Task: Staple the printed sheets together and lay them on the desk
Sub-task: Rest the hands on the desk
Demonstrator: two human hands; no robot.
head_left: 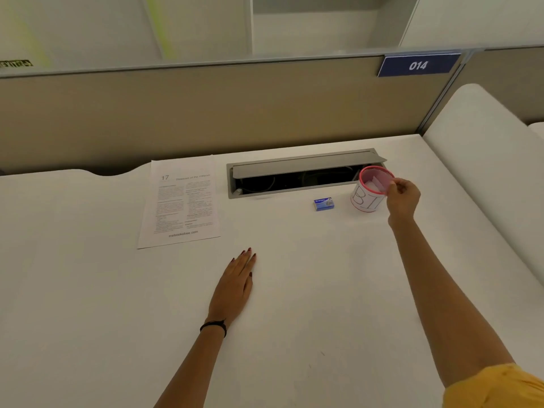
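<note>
Printed sheets (179, 201): lay flat on the white bench (309, 290), far left of centre, close to the beige partition (206, 113); top page showed "17" and two columns of text.
Left hand (235, 287): released, palm down on the bench with fingers straight and together, just in front of the sheets' near right corner, not touching them.
Left wrist: wore a thin black band (215, 326).
Right hand (403, 198): reached far right, fingers curled, pinching the near edge of the rim of a pink-rimmed cup (366, 198).
Pink-rimmed cup: white, hand-lettered on its side, tilted so its mouth showed; something pale sat inside, too blurred to name.
Staple box (323, 204): small, blue, on the bench just left of the cup, apart from it.
Cable tray (306, 166): grey, set into the bench behind box and cup, flap raised, dark inside.
Right sleeve (494, 387): yellow, at the lower right corner.
Number plate (418, 65): blue, "014", on top of the partition at right.
</note>
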